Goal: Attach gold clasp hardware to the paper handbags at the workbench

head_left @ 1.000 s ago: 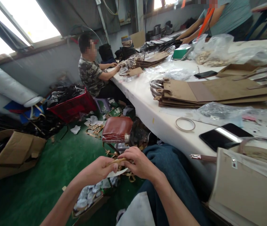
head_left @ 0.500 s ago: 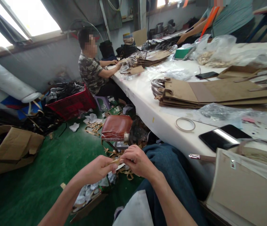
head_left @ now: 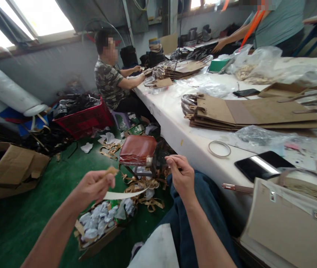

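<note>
My left hand (head_left: pixel 95 186) is closed in a pinch over the green floor, with the end of a tan strip (head_left: pixel 111 171) poking out at its fingertips. A thin white strip (head_left: pixel 127 194) trails from under that hand, curving rightward with its far end loose in the air. My right hand (head_left: pixel 182 173) is closed with thumb and fingertips together, above my blue-clad knee and close to the table edge. Whatever it may hold is too small to make out. Below my left hand stands an open carton (head_left: pixel 102 238) filled with crumpled pale paper.
A white-topped table (head_left: pixel 172 126) on the right bears stacked brown bag panels (head_left: pixel 256 111), a tape roll (head_left: pixel 219 149), a phone (head_left: pixel 261 165) and a beige bag (head_left: pixel 292 223). A red-brown stool (head_left: pixel 137 149) stands amid tan scraps (head_left: pixel 150 204). Two people work beyond.
My hands, close together before, have moved apart: left hand leftward with the tan strip, right hand rightward and up. The white strip now hangs in view between them.
</note>
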`<state>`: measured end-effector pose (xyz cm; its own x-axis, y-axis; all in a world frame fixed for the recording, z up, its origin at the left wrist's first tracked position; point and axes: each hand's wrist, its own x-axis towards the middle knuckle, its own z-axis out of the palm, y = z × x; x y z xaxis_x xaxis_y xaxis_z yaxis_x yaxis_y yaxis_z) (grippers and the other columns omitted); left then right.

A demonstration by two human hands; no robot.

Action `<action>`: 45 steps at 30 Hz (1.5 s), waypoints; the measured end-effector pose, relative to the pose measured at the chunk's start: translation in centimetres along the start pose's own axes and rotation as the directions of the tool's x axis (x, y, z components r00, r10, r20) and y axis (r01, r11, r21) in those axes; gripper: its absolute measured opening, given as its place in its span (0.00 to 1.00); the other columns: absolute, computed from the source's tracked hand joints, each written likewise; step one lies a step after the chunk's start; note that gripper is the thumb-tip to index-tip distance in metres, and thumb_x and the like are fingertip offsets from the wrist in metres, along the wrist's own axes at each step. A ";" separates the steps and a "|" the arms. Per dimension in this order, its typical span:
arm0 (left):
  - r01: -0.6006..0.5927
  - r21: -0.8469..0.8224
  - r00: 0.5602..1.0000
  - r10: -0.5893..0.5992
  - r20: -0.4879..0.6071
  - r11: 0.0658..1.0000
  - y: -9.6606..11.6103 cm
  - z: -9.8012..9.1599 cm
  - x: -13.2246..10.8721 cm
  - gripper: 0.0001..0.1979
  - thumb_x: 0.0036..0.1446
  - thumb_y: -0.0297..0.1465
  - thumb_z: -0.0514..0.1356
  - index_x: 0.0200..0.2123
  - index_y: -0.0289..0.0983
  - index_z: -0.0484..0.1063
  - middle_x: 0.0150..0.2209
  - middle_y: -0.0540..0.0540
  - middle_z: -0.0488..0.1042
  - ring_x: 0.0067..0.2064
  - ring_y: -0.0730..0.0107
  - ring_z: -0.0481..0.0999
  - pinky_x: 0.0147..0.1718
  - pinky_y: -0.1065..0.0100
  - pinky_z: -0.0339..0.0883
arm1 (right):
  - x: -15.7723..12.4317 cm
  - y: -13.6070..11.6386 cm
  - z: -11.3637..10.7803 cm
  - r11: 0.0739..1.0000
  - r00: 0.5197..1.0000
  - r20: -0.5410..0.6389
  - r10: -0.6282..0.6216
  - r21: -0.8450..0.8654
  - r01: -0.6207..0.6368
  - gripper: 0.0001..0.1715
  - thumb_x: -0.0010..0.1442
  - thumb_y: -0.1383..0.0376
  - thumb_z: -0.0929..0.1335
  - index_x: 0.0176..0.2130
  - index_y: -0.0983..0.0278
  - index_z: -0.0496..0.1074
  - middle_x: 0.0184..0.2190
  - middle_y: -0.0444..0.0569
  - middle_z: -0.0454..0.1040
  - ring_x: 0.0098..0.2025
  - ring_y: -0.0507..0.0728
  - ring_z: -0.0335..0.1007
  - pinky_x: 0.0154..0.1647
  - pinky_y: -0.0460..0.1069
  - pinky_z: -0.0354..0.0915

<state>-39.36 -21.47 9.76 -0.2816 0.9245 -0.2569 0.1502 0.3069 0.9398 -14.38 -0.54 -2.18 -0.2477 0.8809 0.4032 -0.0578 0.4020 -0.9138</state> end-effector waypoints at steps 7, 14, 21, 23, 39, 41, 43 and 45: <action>-0.436 -0.355 0.881 0.313 -0.354 0.827 7.6 -3.9 -3.2 0.25 0.82 0.33 0.42 0.35 0.36 0.72 0.16 0.59 0.45 0.15 0.81 0.42 0.19 0.83 0.47 | -0.6 1.5 0.8 0.979 0.989 -0.139 0.041 -0.190 -0.067 0.27 0.72 0.58 0.67 0.66 0.63 0.73 0.65 0.58 0.73 0.68 0.64 0.68 0.75 0.62 0.60; -0.542 -0.306 0.823 0.420 -0.383 0.783 10.9 -3.3 -5.1 0.18 0.67 0.46 0.69 0.43 0.35 0.80 0.17 0.57 0.56 0.17 0.76 0.45 0.13 0.72 0.51 | -0.8 1.7 0.0 0.939 0.909 -0.252 0.333 0.174 -0.296 0.29 0.64 0.51 0.74 0.56 0.67 0.79 0.53 0.58 0.81 0.53 0.63 0.79 0.60 0.58 0.72; -0.517 -0.390 0.853 0.425 -0.301 0.762 10.4 -1.7 -5.3 0.16 0.64 0.37 0.67 0.51 0.35 0.80 0.21 0.54 0.58 0.20 0.74 0.55 0.19 0.70 0.58 | -1.6 1.4 0.9 0.930 0.912 -0.212 0.350 0.191 -0.313 0.30 0.63 0.48 0.77 0.54 0.67 0.81 0.49 0.56 0.83 0.51 0.62 0.79 0.59 0.57 0.72; -0.522 -0.363 0.852 0.456 -0.257 0.772 10.4 -1.1 -4.9 0.14 0.63 0.32 0.65 0.51 0.35 0.79 0.23 0.54 0.58 0.21 0.74 0.57 0.21 0.70 0.58 | -1.9 0.4 0.8 0.936 0.927 -0.162 0.339 0.163 -0.313 0.29 0.64 0.47 0.76 0.54 0.66 0.81 0.48 0.55 0.83 0.49 0.61 0.79 0.56 0.56 0.74; -0.605 -0.396 0.769 0.636 -0.065 0.691 14.0 9.6 3.3 0.26 0.52 0.34 0.69 0.55 0.36 0.78 0.39 0.46 0.67 0.39 0.66 0.67 0.40 0.65 0.66 | -6.6 -7.2 -2.5 0.993 0.960 0.257 0.115 -0.068 -0.101 0.26 0.73 0.57 0.72 0.68 0.54 0.70 0.61 0.52 0.73 0.41 0.54 0.76 0.44 0.51 0.76; -0.575 -0.494 0.755 0.656 -0.012 0.653 14.7 10.8 4.0 0.27 0.49 0.36 0.66 0.54 0.35 0.78 0.41 0.43 0.69 0.41 0.62 0.68 0.42 0.62 0.68 | -6.6 -6.7 -3.0 0.991 0.966 0.222 0.132 -0.067 -0.120 0.30 0.73 0.56 0.73 0.69 0.54 0.68 0.59 0.53 0.74 0.42 0.56 0.76 0.45 0.53 0.76; -0.532 -0.579 0.753 0.658 0.011 0.618 15.6 12.1 4.3 0.29 0.47 0.36 0.64 0.54 0.35 0.78 0.43 0.40 0.72 0.44 0.59 0.69 0.45 0.59 0.69 | -6.5 -6.3 -3.0 0.991 0.973 0.188 0.131 -0.044 -0.125 0.33 0.71 0.56 0.74 0.71 0.54 0.66 0.57 0.53 0.76 0.42 0.56 0.76 0.47 0.54 0.76; -0.485 -0.647 0.761 0.648 0.019 0.589 16.6 13.5 4.5 0.28 0.47 0.35 0.62 0.53 0.34 0.78 0.45 0.39 0.74 0.46 0.57 0.70 0.49 0.58 0.69 | -6.4 -5.7 -2.7 0.990 0.975 0.175 0.137 0.019 -0.143 0.39 0.70 0.56 0.75 0.73 0.54 0.62 0.51 0.51 0.78 0.42 0.57 0.76 0.48 0.55 0.76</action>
<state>-25.34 -9.13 21.16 -0.0987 0.9071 0.4092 -0.3879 -0.4138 0.8236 -9.87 -7.75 0.58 -0.4188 0.8703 0.2591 -0.0398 0.2675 -0.9627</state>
